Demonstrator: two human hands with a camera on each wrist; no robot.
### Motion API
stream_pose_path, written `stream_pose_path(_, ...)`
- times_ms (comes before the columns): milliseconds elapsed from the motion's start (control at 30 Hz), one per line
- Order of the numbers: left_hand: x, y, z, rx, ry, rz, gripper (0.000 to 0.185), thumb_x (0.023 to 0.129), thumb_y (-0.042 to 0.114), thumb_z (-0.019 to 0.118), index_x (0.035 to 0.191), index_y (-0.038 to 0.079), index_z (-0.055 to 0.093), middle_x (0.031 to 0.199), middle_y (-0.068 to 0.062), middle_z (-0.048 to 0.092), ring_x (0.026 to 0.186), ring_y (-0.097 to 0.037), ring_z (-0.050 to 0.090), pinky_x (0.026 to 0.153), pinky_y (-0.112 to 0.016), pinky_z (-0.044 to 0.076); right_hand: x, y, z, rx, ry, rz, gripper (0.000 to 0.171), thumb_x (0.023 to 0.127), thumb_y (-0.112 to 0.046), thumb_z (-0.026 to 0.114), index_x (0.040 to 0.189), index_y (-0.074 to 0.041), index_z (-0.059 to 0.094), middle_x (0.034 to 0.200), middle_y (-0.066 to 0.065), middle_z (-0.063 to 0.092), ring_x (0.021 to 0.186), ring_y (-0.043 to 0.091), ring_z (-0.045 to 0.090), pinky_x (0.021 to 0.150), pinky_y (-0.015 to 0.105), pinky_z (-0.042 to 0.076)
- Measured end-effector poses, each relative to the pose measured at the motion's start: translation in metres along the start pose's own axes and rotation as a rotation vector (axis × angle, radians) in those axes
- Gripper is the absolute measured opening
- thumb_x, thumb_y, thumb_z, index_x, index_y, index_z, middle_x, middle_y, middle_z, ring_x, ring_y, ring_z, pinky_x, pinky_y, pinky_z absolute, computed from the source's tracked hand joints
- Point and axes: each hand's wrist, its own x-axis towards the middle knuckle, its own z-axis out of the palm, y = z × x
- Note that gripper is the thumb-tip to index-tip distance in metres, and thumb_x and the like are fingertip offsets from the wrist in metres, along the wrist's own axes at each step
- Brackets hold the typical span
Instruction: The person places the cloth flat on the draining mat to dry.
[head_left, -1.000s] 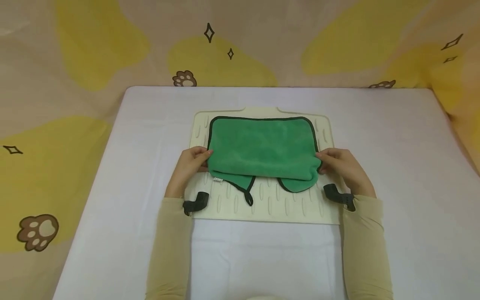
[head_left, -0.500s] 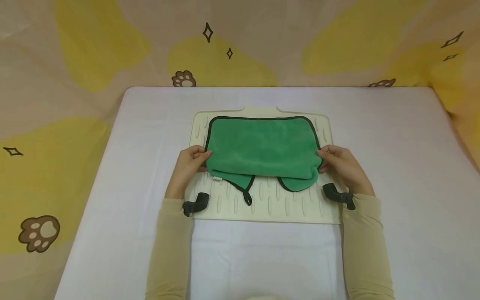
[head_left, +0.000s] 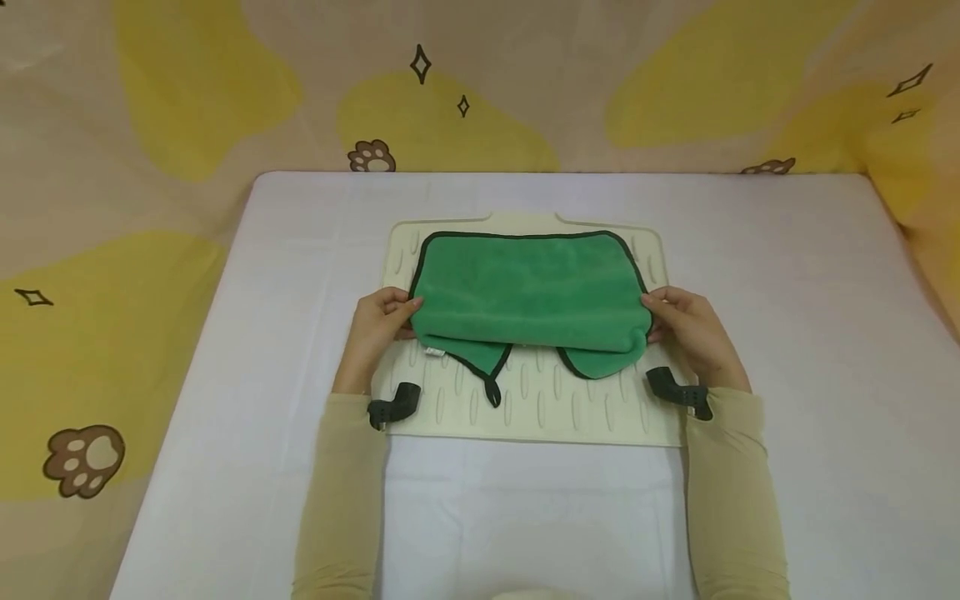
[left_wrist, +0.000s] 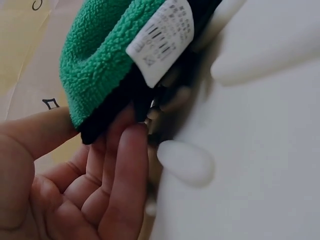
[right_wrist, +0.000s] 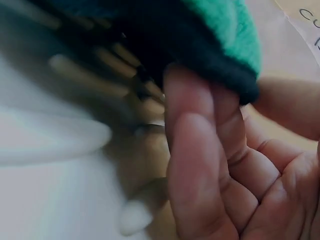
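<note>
On the cream ridged mat in the middle of the white desk lies a folded green towel with dark trim. The left hand pinches the towel's left edge, thumb over and fingers under, beside its white label. The right hand pinches the right edge likewise. Two rounded corners of the towel hang out at the near side, resting on the mat

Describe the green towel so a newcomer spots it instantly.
On the white table lies a cream ribbed mat. The green towel sits folded on it, pinched by the left hand and right hand; only it has dark trim.
</note>
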Motion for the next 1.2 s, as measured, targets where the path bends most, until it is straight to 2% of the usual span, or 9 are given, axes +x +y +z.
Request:
stream_pose_path(133,-0.004,0.002,-0.001,0.021,-0.041,-0.037,0.027,0.094,0.016,0.060,0.104,-0.009,0.057,0.078,-0.001,0.066,0.063,-0.007,0.063,0.065,-0.024,0.054,-0.010,-0.001,0.004,-0.154,0.000,0.013,0.024,0.096,-0.028,0.056,0.097,-0.005,0.061,0.071,-0.007,0.061,0.063,0.008,0.057,0.063,0.021,0.050)
stream_pose_path(200,-0.008,0.003,-0.001,0.031,-0.061,-0.050,0.028,0.095,0.016,0.059,0.107,-0.009,0.056,0.084,-0.005,0.067,0.066,-0.007,0.063,0.067,-0.025,0.055,-0.016,-0.002,0.004,-0.189,-0.029,-0.001,0.028,0.097,-0.029,0.055,0.100,-0.001,0.059,0.075,-0.006,0.061,0.068,0.009,0.059,0.067,0.023,0.051)
stream_pose_path(333,-0.017,0.001,-0.005,0.032,-0.102,-0.044,0.029,0.095,0.016,0.058,0.110,-0.009,0.055,0.092,-0.011,0.068,0.073,-0.011,0.065,0.072,-0.028,0.055,-0.025,0.001,0.002,-0.161,-0.106,-0.062,0.024,0.098,-0.021,0.052,0.093,0.003,0.058,0.079,-0.002,0.063,0.073,0.012,0.063,0.071,0.025,0.053)
stream_pose_path(467,-0.019,-0.002,-0.008,0.038,-0.176,-0.020,0.029,0.091,0.015,0.063,0.110,-0.006,0.056,0.091,-0.010,0.066,0.078,-0.013,0.064,0.076,-0.027,0.053,-0.028,0.003,-0.004,-0.095,-0.199,-0.123,0.015,0.096,-0.007,0.054,0.086,0.003,0.058,0.080,-0.001,0.064,0.075,0.012,0.064,0.073,0.024,0.053)
stream_pose_path(567,-0.019,-0.005,-0.012,0.056,-0.240,-0.009,0.033,0.086,0.010,0.069,0.111,-0.004,0.054,0.089,-0.007,0.064,0.080,-0.012,0.063,0.077,-0.024,0.051,-0.027,0.005,-0.004,-0.066,-0.239,-0.127,0.012,0.094,-0.003,0.056,0.083,0.002,0.058,0.078,-0.001,0.064,0.075,0.012,0.062,0.073,0.024,0.052)
stream_pose_path(667,-0.018,-0.008,-0.015,0.061,-0.278,0.008,0.036,0.081,0.005,0.073,0.110,-0.004,0.053,0.087,-0.006,0.064,0.080,-0.011,0.062,0.075,-0.021,0.048,-0.025,0.006,-0.004,-0.050,-0.237,-0.108,0.013,0.093,-0.004,0.057,0.081,0.001,0.058,0.076,-0.001,0.064,0.074,0.012,0.061,0.072,0.024,0.052)
stream_pose_path(967,-0.016,-0.008,-0.013,0.023,-0.226,0.061,0.022,0.083,0.003,0.070,0.098,-0.005,0.055,0.082,-0.004,0.065,0.072,-0.009,0.064,0.066,-0.021,0.049,-0.021,0.008,-0.004,-0.001,-0.201,-0.113,0.013,0.095,-0.006,0.055,0.085,-0.001,0.061,0.077,-0.001,0.067,0.073,0.012,0.063,0.071,0.024,0.052)
stream_pose_path(1200,-0.017,-0.007,-0.013,-0.057,-0.170,0.036,0.019,0.085,-0.001,0.066,0.097,-0.006,0.053,0.079,-0.002,0.064,0.073,-0.010,0.066,0.072,-0.025,0.054,-0.022,0.009,-0.004,0.109,-0.159,-0.108,0.011,0.096,-0.007,0.054,0.087,-0.006,0.060,0.076,-0.002,0.066,0.070,0.013,0.063,0.069,0.024,0.050)
